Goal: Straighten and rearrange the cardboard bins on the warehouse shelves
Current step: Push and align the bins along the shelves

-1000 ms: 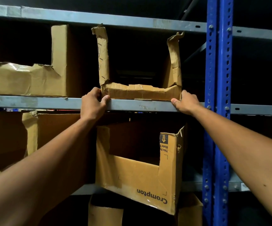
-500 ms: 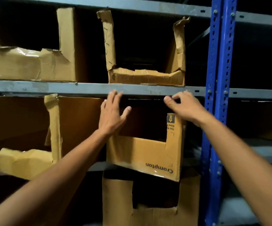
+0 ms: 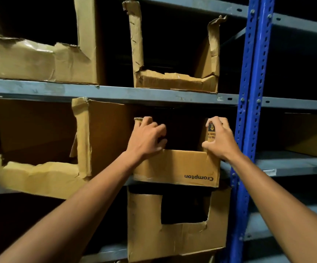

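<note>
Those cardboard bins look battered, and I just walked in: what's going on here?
A person is tidying shelf bins. Both hands are on the Crompton bin on the middle shelf: the left hand grips its left front upright, the right hand its right one. The bin sits tilted, jutting over the shelf edge. The torn bin above stands untouched.

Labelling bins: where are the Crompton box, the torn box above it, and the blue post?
Crompton box (image 3: 176, 166), head view, front panel.
Torn box (image 3: 174, 81), head view, low front lip.
Blue post (image 3: 252, 73), head view, perforated face.
</note>
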